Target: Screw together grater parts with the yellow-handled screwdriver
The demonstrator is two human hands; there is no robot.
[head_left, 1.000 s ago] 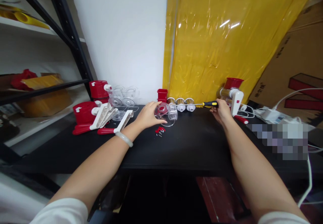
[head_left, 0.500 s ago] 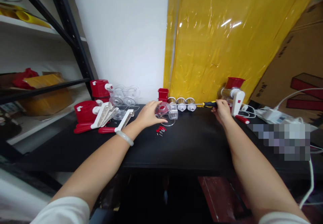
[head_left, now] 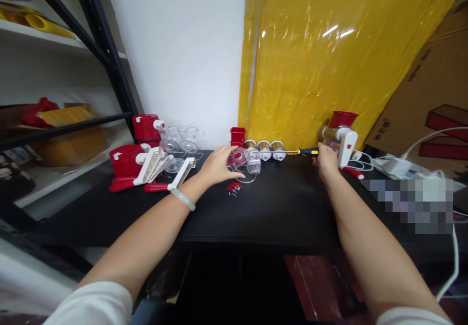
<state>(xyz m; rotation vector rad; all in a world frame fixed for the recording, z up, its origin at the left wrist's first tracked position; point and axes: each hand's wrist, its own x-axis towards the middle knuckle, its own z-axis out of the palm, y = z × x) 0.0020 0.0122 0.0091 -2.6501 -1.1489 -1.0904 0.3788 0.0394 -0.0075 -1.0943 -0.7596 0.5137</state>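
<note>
My left hand (head_left: 216,166) curls round a clear plastic housing (head_left: 244,163) that rests on the black table (head_left: 278,203). Small red bits and screws (head_left: 233,188) lie just in front of it. My right hand (head_left: 326,161) grips the black and yellow handle of a screwdriver (head_left: 305,152), which lies level and points left toward three metal drums (head_left: 264,149). Right beside this hand stands an assembled red and white grinder (head_left: 341,137). A red cup (head_left: 237,136) stands behind the clear housing.
Red bases and white cranks (head_left: 146,166) lie at the table's left with more clear housings (head_left: 183,139) behind. A black shelf frame (head_left: 106,66) rises at left. Yellow film (head_left: 329,56) hangs at the back; white cables and a power strip (head_left: 398,168) lie at right beside a cardboard box (head_left: 431,95).
My right hand has slid a little to the right along the screwdriver, nearer the grinder. The left hand has stayed on the clear housing.
</note>
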